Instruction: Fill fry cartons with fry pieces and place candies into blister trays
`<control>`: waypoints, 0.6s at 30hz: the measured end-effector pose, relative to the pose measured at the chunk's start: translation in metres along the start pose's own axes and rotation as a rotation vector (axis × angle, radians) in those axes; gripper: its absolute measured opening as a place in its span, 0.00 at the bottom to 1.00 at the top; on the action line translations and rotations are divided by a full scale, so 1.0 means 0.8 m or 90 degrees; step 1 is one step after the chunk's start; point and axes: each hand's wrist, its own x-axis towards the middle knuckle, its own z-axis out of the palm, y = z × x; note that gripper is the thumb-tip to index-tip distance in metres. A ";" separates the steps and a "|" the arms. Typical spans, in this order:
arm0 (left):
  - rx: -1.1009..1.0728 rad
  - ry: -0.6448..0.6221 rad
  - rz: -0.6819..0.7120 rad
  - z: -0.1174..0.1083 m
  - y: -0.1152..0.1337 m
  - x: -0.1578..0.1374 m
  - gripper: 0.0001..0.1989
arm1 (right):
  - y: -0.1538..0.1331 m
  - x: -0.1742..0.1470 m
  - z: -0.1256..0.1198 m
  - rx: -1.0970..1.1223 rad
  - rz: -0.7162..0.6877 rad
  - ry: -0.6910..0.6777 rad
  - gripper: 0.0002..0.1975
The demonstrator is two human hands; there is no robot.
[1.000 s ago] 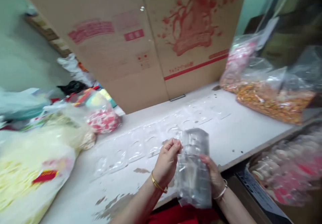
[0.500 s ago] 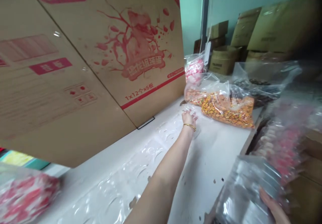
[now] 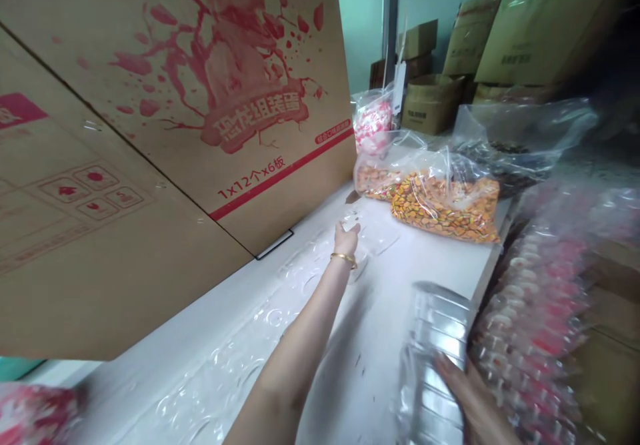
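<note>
My left hand [image 3: 347, 239], with a gold bangle at the wrist, reaches far along the white table. Its thumb and fingers are apart, touching a clear plastic sheet [image 3: 376, 239] that is hard to make out against the white. Clear moulded trays [image 3: 273, 318] with round hollows lie in a row under and beside my left forearm. At the lower right, my right hand [image 3: 463, 388] grips a stack of shiny clear plastic trays [image 3: 440, 338], its thumb on top. The stack is held tilted above the table's right edge, and my other right fingers are hidden.
A big printed carton [image 3: 240, 98] stands along the left side. Bags of orange pieces [image 3: 445, 205] lie at the far end, near a bag of dark pieces [image 3: 510, 158]. Red-and-white wrapped items [image 3: 535, 318] fill the right side. Brown boxes [image 3: 435, 101] stand behind.
My left hand has moved a little left, towards the row of trays. The tray stack in my right hand has swung left and turned more upright. The view has shifted somewhat.
</note>
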 end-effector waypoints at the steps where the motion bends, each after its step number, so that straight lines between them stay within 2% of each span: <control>1: 0.034 -0.063 0.001 -0.005 0.008 -0.027 0.15 | -0.003 0.003 0.007 0.000 -0.034 -0.016 0.41; 3: 0.164 -0.351 0.008 -0.017 0.025 -0.089 0.13 | -0.007 0.009 0.016 -0.021 -0.116 -0.058 0.41; 4: 0.223 -0.467 0.006 -0.022 0.032 -0.119 0.13 | -0.008 0.011 0.017 -0.039 -0.145 -0.086 0.40; 5: 0.270 -0.532 0.008 -0.027 0.037 -0.146 0.13 | -0.008 0.013 0.017 -0.056 -0.167 -0.114 0.39; 6: 0.293 -0.557 0.006 -0.032 0.040 -0.169 0.12 | -0.008 0.014 0.016 -0.069 -0.183 -0.140 0.38; 9: 0.310 -0.523 -0.016 -0.037 0.039 -0.210 0.11 | -0.005 0.012 0.012 -0.087 -0.207 -0.187 0.36; 12: 0.295 -0.481 -0.050 -0.031 0.028 -0.222 0.12 | -0.006 0.002 0.009 -0.076 -0.205 -0.170 0.37; 15: 0.213 -0.434 -0.105 -0.021 0.019 -0.230 0.14 | -0.012 -0.010 0.005 -0.055 -0.197 -0.134 0.37; 18: 0.141 -0.395 -0.130 -0.011 0.012 -0.243 0.14 | -0.019 -0.016 -0.002 -0.039 -0.186 -0.143 0.36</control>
